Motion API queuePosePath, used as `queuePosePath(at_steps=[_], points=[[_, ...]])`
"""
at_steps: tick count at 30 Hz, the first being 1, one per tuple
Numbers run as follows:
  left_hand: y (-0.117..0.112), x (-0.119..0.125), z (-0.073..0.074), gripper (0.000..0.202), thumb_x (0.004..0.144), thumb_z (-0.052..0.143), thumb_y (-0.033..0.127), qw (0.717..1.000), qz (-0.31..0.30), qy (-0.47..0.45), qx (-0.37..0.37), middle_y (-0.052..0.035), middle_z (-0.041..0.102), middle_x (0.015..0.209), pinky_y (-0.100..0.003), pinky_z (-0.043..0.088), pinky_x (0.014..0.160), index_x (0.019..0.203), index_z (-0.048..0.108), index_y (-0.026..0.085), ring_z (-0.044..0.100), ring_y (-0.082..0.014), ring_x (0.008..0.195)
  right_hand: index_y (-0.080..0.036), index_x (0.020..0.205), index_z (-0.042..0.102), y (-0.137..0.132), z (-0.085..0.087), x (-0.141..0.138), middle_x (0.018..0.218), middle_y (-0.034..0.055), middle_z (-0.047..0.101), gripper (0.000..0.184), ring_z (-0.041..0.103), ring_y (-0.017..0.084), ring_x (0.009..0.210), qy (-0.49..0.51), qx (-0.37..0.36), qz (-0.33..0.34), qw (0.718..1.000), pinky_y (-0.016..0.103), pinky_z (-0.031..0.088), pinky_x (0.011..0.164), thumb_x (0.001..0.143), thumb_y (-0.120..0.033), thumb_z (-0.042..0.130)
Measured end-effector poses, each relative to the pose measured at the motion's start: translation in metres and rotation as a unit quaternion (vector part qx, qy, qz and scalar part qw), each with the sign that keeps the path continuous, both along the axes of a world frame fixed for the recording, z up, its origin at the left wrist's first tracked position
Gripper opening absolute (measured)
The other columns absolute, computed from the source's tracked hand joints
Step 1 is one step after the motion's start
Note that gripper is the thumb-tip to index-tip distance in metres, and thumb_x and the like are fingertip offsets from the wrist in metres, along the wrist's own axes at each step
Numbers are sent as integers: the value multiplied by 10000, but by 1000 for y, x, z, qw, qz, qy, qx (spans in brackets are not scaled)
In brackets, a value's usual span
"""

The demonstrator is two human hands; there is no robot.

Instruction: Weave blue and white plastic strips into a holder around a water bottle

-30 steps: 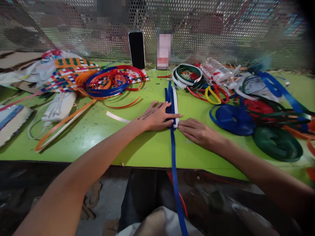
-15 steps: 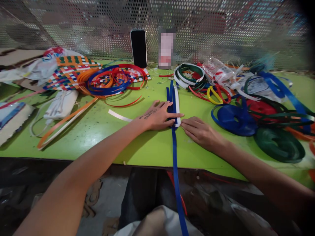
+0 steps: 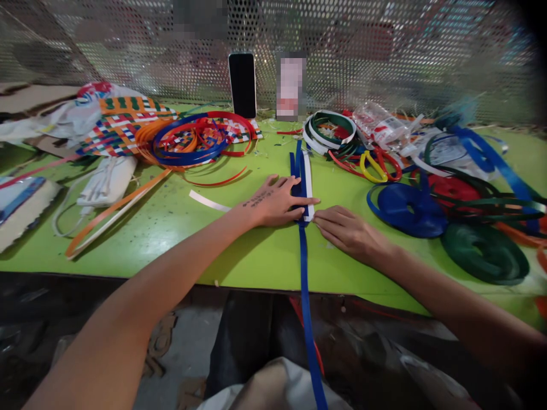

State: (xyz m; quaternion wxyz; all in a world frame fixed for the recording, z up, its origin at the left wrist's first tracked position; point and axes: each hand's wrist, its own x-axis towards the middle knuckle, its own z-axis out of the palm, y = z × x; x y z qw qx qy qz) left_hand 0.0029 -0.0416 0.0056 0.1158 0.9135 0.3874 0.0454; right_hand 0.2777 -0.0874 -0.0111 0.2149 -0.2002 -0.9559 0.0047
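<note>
Blue plastic strips (image 3: 298,165) and a white strip (image 3: 307,179) lie side by side, running away from me on the green table (image 3: 179,228). My left hand (image 3: 277,200) lies flat across them with fingers stretched out, pressing them down. One long blue strip (image 3: 305,285) runs off the near edge toward my lap. My right hand (image 3: 342,230) rests just right of the strips, fingertips together at the near end of the white strip.
Coils of blue (image 3: 405,208), green (image 3: 485,256) and red (image 3: 448,185) strip fill the right. Looped strips (image 3: 192,139) and a woven mat (image 3: 119,125) lie at the left. A phone (image 3: 242,85) leans on the perforated screen. A loose white strip piece (image 3: 209,202) lies nearby.
</note>
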Motion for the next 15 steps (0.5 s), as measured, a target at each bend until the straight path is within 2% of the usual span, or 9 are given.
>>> queuePosePath(at_steps=[3,10,15], points=[[-1,0,2,502,1139,439,521,1000,2,1,-3,-52,347,1812,-657,202,1305,1634,523,538,347,-417,1629,-168,1327,768,0,-1,0,1261,165,778,308,729,335,1176,3,-10,-7,1000,547,630,1036,1083,-129,584],[-1,0,2,497,1144,437,512,1000,5,12,7,-59,363,1798,-650,213,1309,1632,523,543,356,-405,1628,-160,1290,750,0,-3,-1,1246,163,761,276,714,320,1166,-21,22,-36,999,534,634,1033,1098,-128,554],[0,0,-1,497,1147,431,518,1000,2,10,9,-53,356,1803,-648,214,1306,1635,514,553,358,-412,1626,-155,1280,758,2,-5,2,1247,168,766,270,717,331,1180,-16,19,-19,1000,554,641,1022,1093,-125,565]])
